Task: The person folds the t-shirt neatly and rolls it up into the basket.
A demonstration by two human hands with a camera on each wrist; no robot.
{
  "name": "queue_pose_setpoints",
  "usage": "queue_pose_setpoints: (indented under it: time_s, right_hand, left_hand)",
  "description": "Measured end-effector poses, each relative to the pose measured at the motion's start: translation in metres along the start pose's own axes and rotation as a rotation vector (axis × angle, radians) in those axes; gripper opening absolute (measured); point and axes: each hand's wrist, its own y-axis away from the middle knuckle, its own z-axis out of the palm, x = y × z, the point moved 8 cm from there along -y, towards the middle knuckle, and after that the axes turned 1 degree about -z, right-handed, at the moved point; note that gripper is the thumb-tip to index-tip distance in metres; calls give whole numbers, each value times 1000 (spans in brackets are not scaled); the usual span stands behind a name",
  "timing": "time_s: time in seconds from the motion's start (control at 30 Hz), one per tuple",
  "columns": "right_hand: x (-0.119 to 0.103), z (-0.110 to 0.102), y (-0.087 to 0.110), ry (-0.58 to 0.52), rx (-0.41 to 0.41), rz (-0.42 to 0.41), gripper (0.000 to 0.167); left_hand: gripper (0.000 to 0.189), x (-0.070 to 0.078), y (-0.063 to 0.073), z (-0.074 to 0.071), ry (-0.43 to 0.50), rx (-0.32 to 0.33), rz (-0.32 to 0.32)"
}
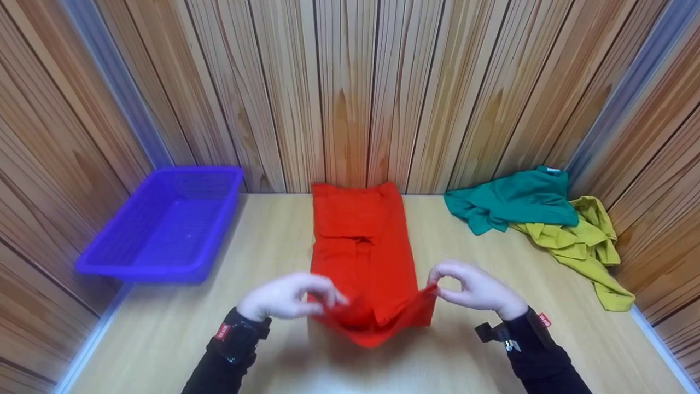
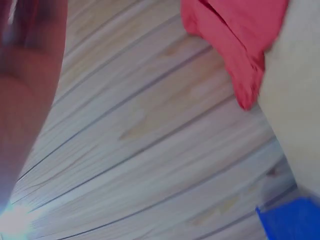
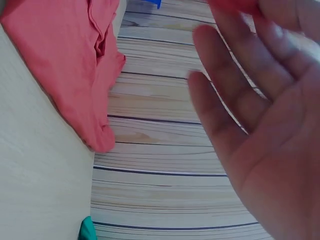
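A red garment [image 1: 391, 246], folded into a long strip, lies on the table with its far end against the back wall. Its near edge is lifted and sags between the two hands. At the left corner of that edge, my left hand [image 1: 292, 295] pinches the cloth, slightly blurred. The right corner is held between thumb and index finger of my right hand [image 1: 476, 287]. In the right wrist view, the other fingers [image 3: 227, 105] of that hand are spread loosely. The left wrist view catches only part of the left hand [image 2: 30, 75], dark and blurred.
A purple plastic basket [image 1: 210, 262] stands at the back left. A green garment [image 1: 519, 197] lies crumpled at the back right, partly over a yellow-green one [image 1: 590, 246]. Wood-patterned walls [image 1: 350, 93] enclose the back and both sides of the table [image 1: 262, 241].
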Motion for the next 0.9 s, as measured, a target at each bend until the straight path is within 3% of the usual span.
queue_pose_setpoints:
  time_s: [0.07,0.13,0.43,0.53,0.67,0.8,0.9]
  right_hand:
    - [-2,1,1,1,-25,-27,23]
    - [-2,2,1,6,-36,-35,21]
    - [2,5,-3,-7,-47,25,17]
    - [14,7,-10,10,-34,107,15]
    - [42,13,-21,-3,5,252,11]
    - [76,20,-27,-20,89,393,9]
    - [100,28,-26,-13,137,489,9]
  left_hand:
    - [16,2,-1,8,33,-81,-2]
    - [15,0,-1,12,36,-106,-42]
    - [13,-19,0,1,-101,34,-176]
    - [13,-36,-2,-8,-120,126,-254]
    - [12,-66,-3,-23,-150,294,-363]
    - [12,-102,0,-35,-220,451,-556]
    - [10,-128,6,-39,-239,526,-727]
